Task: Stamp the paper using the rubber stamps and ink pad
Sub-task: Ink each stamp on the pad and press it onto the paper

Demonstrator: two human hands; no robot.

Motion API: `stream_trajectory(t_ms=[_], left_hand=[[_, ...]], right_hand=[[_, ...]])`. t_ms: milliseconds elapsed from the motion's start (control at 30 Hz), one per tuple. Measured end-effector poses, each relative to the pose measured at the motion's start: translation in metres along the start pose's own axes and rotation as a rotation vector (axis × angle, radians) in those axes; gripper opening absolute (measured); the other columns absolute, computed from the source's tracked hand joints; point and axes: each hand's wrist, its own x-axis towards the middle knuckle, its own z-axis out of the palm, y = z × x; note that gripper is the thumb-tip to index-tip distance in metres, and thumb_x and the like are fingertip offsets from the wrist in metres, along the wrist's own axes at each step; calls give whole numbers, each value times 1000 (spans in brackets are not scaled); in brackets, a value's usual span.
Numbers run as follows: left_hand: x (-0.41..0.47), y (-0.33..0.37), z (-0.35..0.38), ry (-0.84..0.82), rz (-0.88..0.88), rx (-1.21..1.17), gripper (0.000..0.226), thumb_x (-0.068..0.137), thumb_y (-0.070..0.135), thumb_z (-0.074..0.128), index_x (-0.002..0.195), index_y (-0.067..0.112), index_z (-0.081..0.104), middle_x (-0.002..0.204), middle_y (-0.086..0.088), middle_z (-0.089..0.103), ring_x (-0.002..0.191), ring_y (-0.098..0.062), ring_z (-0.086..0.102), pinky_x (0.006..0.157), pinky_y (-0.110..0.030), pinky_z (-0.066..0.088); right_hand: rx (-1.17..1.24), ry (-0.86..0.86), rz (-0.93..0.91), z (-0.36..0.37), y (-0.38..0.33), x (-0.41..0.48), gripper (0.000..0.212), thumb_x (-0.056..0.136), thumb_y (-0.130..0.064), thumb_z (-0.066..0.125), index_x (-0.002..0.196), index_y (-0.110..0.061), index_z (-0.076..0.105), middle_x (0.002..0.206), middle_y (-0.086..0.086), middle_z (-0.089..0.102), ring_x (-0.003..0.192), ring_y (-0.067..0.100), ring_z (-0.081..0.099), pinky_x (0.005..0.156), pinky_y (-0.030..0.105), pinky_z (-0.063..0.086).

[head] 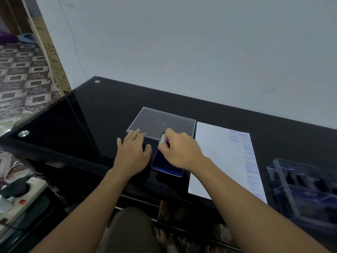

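My right hand [179,150] grips a rubber stamp [162,140] with a light body and a purple-stained face, held over the far end of the blue ink pad [165,166]. The pad lies open on the black glass table [82,115]; my right hand covers part of it. My left hand [132,152] rests flat on the table just left of the pad, fingers spread, holding nothing. To the right lies the white paper [215,161], its right strip filled with several blue stamped words such as SAMPLE and FRAGILE.
The pad's clear lid [160,121] lies behind the pad. A clear plastic case [306,190] with dark stamps stands at the right edge. A power strip [20,196] and cables sit lower left, off the table. A wall rises close behind the table.
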Motion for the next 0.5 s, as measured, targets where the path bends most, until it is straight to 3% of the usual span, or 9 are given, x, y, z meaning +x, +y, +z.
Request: stream_trajectory(t_ms=[200, 367, 500], left_hand=[[14, 33, -5, -3, 92, -59, 48, 97, 31, 48, 142, 14, 45, 157, -6, 33, 148, -21, 20, 119, -56, 14], [20, 65, -3, -68, 134, -90, 47, 99, 29, 46, 145, 16, 43, 161, -3, 26, 151, -18, 10, 121, -53, 5], [24, 89, 6, -106, 180, -91, 45, 99, 27, 44, 142, 15, 46, 159, -3, 28, 150, -19, 13, 120, -53, 6]], right_hand=[[112, -30, 134, -31, 23, -4, 16, 92, -32, 52, 91, -17, 46, 76, 4, 59, 70, 24, 58, 63, 40, 50], [190, -39, 231, -60, 55, -12, 18, 89, -29, 56, 89, -11, 54, 83, 2, 61, 76, 22, 57, 62, 32, 45], [250, -50, 311, -81, 83, -21, 18, 88, -25, 57, 91, -7, 59, 89, 2, 66, 83, 23, 61, 65, 31, 46]])
